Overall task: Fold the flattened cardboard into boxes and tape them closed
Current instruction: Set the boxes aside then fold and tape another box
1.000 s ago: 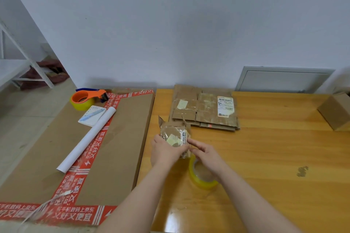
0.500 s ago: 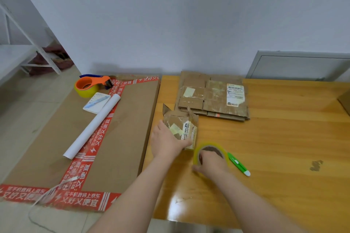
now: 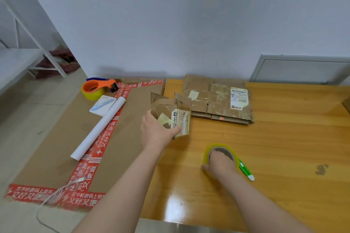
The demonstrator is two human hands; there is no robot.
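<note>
"Starting with the biggest thing, has the wooden table point(image 3: 284, 138) changed?" asks the first.

"No. Neither has the big cardboard sheet point(image 3: 62, 147) beside it on the left, nor the stack of flat cardboard point(image 3: 217, 100) at the table's far edge, which looks untouched," says the second. "The change is smaller."

"The small box point(image 3: 166, 109), then?"

"Yes. A second ago both hands were on it. Now only the left hand point(image 3: 157, 132) grips it, fingers wrapped round its near side, just in front of the stack near the table's left edge. Its top flaps stand open. Whether it rests on the wood or is lifted, I cannot tell."

"And the right hand point(image 3: 219, 164)?"

"It has drawn back to the right, well apart from the box. It is curled over the tape roll point(image 3: 208, 154), which lies on the table, with the thumb at the near rim. A green cutter point(image 3: 246, 171) now shows just beside the roll."

"What does that mean for the job?"

"I judge the hands are between taping steps. The box is not yet closed, so its open end needs folding and taping, and the stack waits."
</note>
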